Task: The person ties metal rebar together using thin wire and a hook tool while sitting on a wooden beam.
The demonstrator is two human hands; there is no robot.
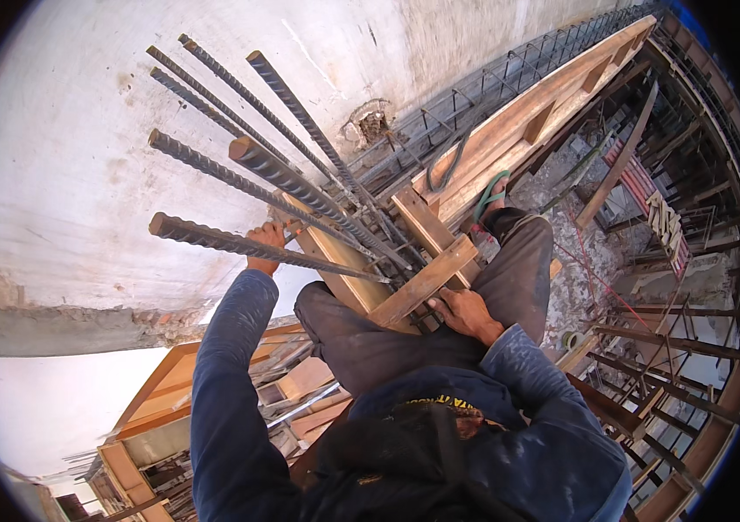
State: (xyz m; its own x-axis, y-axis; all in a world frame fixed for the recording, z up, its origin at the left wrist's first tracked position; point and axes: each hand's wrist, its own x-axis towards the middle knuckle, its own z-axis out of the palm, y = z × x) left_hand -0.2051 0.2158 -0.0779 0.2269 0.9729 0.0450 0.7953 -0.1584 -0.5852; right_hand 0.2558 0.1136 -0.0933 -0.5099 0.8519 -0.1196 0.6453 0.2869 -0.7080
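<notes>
My left hand [267,245] is closed around a hand tool [294,227] with orange and dark parts, at the outer side of a wooden formwork panel [337,264]. Most of the tool is hidden, so its kind is unclear. My right hand [468,314] rests by the near end of a short wooden batten [425,280], thumb towards the formwork opening; whether it grips anything is unclear. Between my hands, several thick ribbed steel rebars [305,179] rise out of the column formwork. A wooden block [435,228] lies across the formwork's far right side.
A plastered wall [115,215] stands close on the left. A long timber beam form [526,130] runs away beside a rebar cage [468,101]; my green-sandalled foot [492,194] is on it. Below right, there is a deep drop to rubble [579,261] and timber scaffolding [670,339].
</notes>
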